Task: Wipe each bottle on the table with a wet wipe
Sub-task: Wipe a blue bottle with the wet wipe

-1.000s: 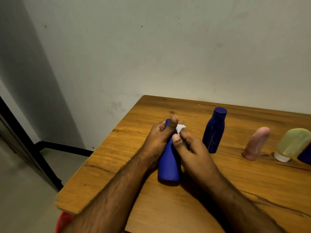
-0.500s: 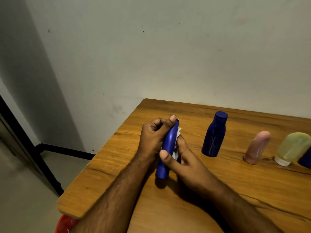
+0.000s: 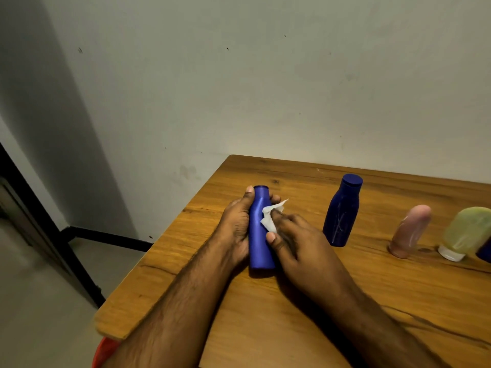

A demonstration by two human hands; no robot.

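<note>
My left hand [image 3: 236, 227] grips a bright blue bottle [image 3: 259, 243] from its left side, holding it upright on the wooden table [image 3: 305, 314]. My right hand [image 3: 297, 240] pinches a white wet wipe [image 3: 271, 217] and presses it against the bottle's right shoulder. A dark blue bottle [image 3: 341, 211] with a cap stands to the right. Farther right stand a pink tube [image 3: 410, 231] and a yellow-green tube [image 3: 467, 232] on its white cap. Another dark blue item [image 3: 485, 251] is cut off at the right edge.
The table's left edge and front corner lie close to my left forearm. A grey wall rises behind the table. Something red [image 3: 105, 351] shows below the table's corner, above the grey floor.
The bright blue bottle has turned in my left hand and now stands more upright. My right hand has brought the wipe round to the bottle's upper right side.
</note>
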